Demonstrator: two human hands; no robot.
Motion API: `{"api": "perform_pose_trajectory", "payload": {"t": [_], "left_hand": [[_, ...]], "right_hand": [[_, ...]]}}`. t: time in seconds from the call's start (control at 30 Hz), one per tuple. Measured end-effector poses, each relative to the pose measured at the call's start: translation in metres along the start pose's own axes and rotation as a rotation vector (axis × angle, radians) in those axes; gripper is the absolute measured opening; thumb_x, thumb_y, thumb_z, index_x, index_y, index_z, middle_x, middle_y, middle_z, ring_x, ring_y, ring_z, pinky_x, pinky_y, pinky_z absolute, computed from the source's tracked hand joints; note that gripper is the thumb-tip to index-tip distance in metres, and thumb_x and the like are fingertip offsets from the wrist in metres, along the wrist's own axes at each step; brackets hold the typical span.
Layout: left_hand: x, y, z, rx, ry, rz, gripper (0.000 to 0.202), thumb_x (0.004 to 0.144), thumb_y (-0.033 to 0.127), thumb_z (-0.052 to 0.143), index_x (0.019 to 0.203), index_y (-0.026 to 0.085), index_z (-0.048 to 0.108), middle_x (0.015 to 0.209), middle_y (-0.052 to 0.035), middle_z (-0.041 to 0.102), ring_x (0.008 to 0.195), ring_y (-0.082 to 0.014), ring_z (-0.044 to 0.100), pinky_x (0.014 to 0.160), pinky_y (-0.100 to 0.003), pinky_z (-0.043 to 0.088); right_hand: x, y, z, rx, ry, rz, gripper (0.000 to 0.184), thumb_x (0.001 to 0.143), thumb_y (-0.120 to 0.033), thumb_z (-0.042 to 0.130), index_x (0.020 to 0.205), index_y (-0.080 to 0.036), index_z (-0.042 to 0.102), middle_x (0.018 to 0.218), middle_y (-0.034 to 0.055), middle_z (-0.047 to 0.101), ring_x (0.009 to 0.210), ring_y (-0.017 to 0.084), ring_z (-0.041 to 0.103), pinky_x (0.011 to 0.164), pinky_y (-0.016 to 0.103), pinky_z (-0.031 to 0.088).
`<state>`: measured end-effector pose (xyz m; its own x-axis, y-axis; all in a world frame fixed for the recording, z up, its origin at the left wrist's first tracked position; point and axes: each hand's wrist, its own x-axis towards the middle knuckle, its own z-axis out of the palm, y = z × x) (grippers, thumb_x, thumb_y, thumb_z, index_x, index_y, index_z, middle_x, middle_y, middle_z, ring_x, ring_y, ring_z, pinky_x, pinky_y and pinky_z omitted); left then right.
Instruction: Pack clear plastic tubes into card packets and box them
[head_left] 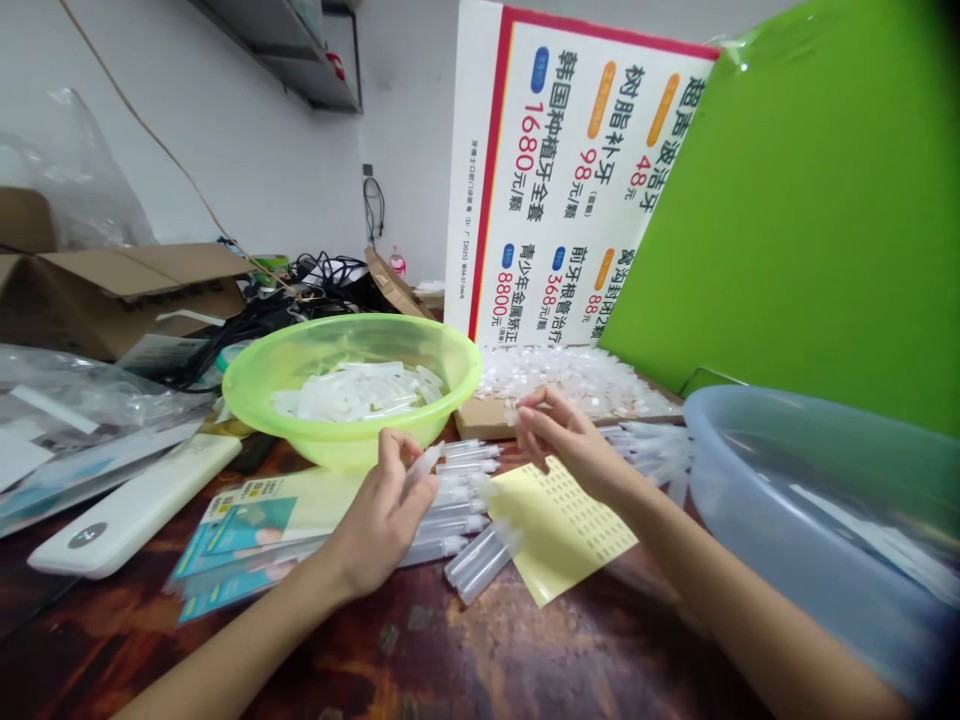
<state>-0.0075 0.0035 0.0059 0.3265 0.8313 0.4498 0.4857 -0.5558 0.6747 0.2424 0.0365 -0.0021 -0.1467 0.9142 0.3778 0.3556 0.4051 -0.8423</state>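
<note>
- Left hand (381, 515): the fingers (395, 450) curl shut around a clear plastic tube (424, 464), whose end pokes out past the fingertips toward the right hand.
- Right hand (564, 445): thumb and forefinger pinch a small white cap (512, 414) (too small to see in detail), while the other fingers bend loosely below.
- Just below the left fingers: a row of clear tubes (459, 505) lies side by side on the dark wooden table (465, 650).
- Below the right fingers: a yellow label sheet (559, 530), close to the tubes.
- Beyond the left fingers: a lime-green plastic basin (255, 375) holds white plastic tubes (360, 392).
- Beyond the right fingers: a heap of white caps (577, 380) sits on cardboard (480, 420).
- Right of the right forearm: a pale blue plastic basin (750, 425).
- Left of the left fingers: leaflets in a clear sleeve (247, 535) — they lie flat on the table.
</note>
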Motion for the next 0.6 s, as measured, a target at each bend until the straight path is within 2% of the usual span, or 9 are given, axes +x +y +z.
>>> {"api": "perform_pose_trajectory", "payload": {"t": [0.1,0.2,0.33,0.47,0.6], "left_hand": [[0.001,0.004,0.000,0.014,-0.128,-0.011,0.015,0.093,0.037,0.051,0.096,0.023,0.048,0.088,0.0001,0.058,0.081,-0.0176,0.058,0.075,-0.031,0.044],[0.003,0.006,0.000,-0.046,-0.171,-0.073,0.019,0.089,0.040,0.058,0.098,0.023,0.058,0.086,0.0009,0.063,0.079,-0.0182,0.059,0.071,-0.029,0.044],[0.004,0.004,0.000,-0.096,-0.149,-0.093,0.019,0.086,0.039,0.064,0.096,0.022,0.062,0.080,0.0014,0.066,0.076,-0.0185,0.061,0.068,-0.028,0.045],[0.004,0.003,0.001,-0.137,-0.144,-0.089,0.019,0.085,0.037,0.066,0.095,0.022,0.062,0.093,-0.0013,0.072,0.088,-0.0209,0.065,0.079,-0.032,0.048],[0.003,0.005,0.001,-0.160,-0.190,-0.060,0.018,0.084,0.035,0.068,0.094,0.022,0.061,0.096,-0.0008,0.073,0.093,-0.0205,0.067,0.084,-0.032,0.049]], "right_hand": [[-0.024,-0.012,0.016,0.381,-0.163,-0.044,0.030,0.095,-0.050,0.052,0.098,-0.022,0.044,0.077,-0.0018,0.060,0.050,0.008,0.051,0.047,0.022,0.044],[-0.034,-0.017,0.028,0.581,-0.250,-0.023,0.033,0.092,-0.050,0.060,0.104,-0.022,0.046,0.078,-0.0038,0.058,0.053,0.008,0.055,0.050,0.022,0.047],[-0.037,-0.017,0.037,0.548,-0.310,-0.023,0.036,0.092,-0.053,0.059,0.103,-0.020,0.048,0.073,-0.0040,0.058,0.056,0.009,0.057,0.054,0.023,0.048],[-0.036,-0.015,0.033,0.465,-0.165,-0.050,0.037,0.091,-0.054,0.060,0.100,-0.020,0.050,0.080,-0.0008,0.060,0.060,0.010,0.057,0.056,0.025,0.047],[-0.039,-0.015,0.033,0.393,-0.267,-0.076,0.037,0.092,-0.056,0.057,0.096,-0.020,0.050,0.078,-0.0020,0.054,0.066,0.012,0.059,0.058,0.025,0.048]]}}
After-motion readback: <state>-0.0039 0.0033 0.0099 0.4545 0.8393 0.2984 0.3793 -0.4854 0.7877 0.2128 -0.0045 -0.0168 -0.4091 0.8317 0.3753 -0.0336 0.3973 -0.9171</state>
